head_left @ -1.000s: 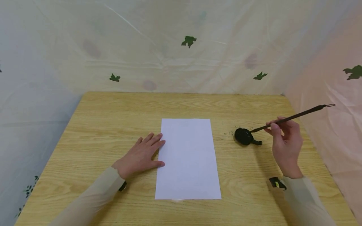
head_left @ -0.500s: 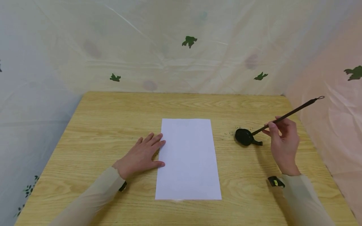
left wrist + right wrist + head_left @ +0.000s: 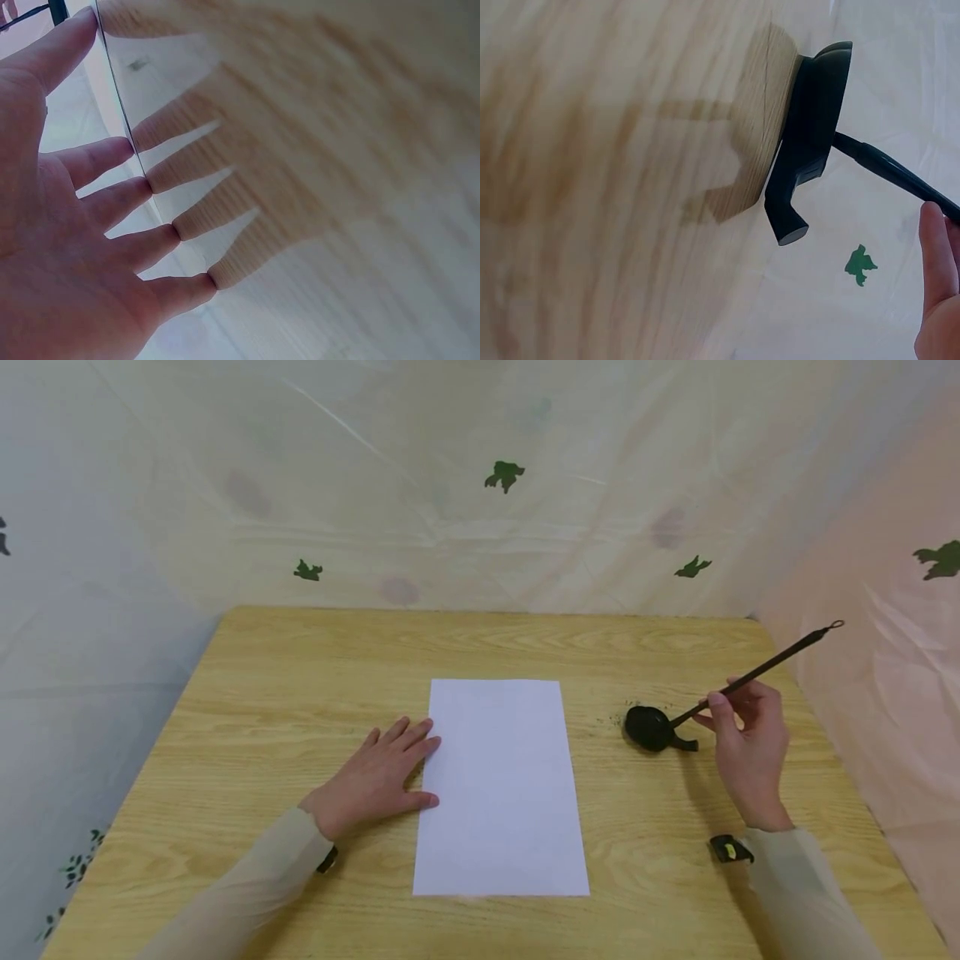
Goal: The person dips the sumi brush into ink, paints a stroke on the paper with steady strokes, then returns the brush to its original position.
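Observation:
A white sheet of paper (image 3: 501, 785) lies in the middle of the wooden table (image 3: 285, 693). My left hand (image 3: 378, 772) lies flat with its fingers spread, fingertips on the paper's left edge (image 3: 124, 120). My right hand (image 3: 742, 735) pinches a long dark brush (image 3: 765, 668) by its shaft, tilted up to the right. The brush tip dips into a small black ink dish (image 3: 649, 727) right of the paper. In the right wrist view the ink dish (image 3: 810, 142) shows from the side with the brush (image 3: 892, 172) going into it.
Pale plastic sheeting with green leaf marks (image 3: 504, 474) hangs behind and to both sides of the table. A few dark specks (image 3: 611, 718) lie beside the dish. Bare wood runs along the table's back and left.
The brush handle has swung up to a steeper tilt and my right hand has shifted slightly toward the dish. The left hand and the paper have stayed put.

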A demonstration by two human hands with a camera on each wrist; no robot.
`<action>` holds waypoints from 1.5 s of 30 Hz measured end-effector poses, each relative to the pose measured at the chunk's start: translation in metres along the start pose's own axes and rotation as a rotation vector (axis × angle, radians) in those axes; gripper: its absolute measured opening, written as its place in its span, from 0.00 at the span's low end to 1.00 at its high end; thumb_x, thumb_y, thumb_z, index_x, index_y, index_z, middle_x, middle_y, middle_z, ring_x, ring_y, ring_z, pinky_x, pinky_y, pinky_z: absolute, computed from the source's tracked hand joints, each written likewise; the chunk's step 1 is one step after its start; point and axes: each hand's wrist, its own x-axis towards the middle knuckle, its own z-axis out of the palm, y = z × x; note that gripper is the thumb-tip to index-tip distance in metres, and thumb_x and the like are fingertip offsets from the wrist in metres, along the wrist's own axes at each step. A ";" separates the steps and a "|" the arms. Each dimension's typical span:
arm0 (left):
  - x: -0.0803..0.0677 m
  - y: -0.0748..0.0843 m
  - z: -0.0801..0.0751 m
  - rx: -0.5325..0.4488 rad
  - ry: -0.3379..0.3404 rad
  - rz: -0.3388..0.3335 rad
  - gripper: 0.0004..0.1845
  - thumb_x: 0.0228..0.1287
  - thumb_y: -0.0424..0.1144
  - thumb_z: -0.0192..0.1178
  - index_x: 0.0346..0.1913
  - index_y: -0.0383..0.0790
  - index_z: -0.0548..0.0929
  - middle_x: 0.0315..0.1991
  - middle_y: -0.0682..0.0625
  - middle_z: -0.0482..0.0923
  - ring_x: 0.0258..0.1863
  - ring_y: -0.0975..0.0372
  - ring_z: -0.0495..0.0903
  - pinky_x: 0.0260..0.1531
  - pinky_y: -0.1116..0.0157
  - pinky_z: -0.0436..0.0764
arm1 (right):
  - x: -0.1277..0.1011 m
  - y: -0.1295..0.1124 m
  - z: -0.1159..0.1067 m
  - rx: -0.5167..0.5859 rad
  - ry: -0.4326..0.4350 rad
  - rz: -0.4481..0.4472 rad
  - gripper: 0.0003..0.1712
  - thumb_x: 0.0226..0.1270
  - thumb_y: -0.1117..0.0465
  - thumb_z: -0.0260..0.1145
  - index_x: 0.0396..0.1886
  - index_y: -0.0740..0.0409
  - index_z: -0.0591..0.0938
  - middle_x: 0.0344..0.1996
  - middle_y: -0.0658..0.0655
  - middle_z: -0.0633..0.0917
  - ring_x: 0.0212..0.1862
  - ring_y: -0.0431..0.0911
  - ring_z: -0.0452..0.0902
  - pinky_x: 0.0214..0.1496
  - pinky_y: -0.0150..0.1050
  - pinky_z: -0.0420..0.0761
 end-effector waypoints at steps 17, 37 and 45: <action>0.000 0.001 0.000 0.000 -0.001 -0.009 0.46 0.66 0.61 0.67 0.79 0.39 0.66 0.82 0.44 0.54 0.81 0.41 0.49 0.72 0.33 0.55 | 0.000 0.004 -0.002 -0.061 -0.006 0.017 0.20 0.75 0.72 0.62 0.61 0.76 0.72 0.42 0.46 0.79 0.45 0.35 0.83 0.45 0.28 0.84; 0.000 0.001 0.000 0.000 0.013 0.001 0.46 0.66 0.61 0.67 0.78 0.38 0.66 0.82 0.43 0.55 0.80 0.41 0.50 0.71 0.32 0.56 | 0.000 0.008 -0.007 -0.108 0.019 -0.031 0.18 0.75 0.74 0.62 0.60 0.75 0.73 0.42 0.44 0.78 0.42 0.34 0.83 0.45 0.25 0.82; -0.001 0.001 0.000 0.004 0.007 0.004 0.46 0.67 0.61 0.67 0.79 0.38 0.66 0.82 0.43 0.55 0.80 0.41 0.50 0.71 0.32 0.56 | 0.001 0.008 -0.009 -0.089 0.037 -0.042 0.17 0.74 0.75 0.61 0.60 0.75 0.73 0.42 0.45 0.78 0.42 0.34 0.83 0.46 0.24 0.82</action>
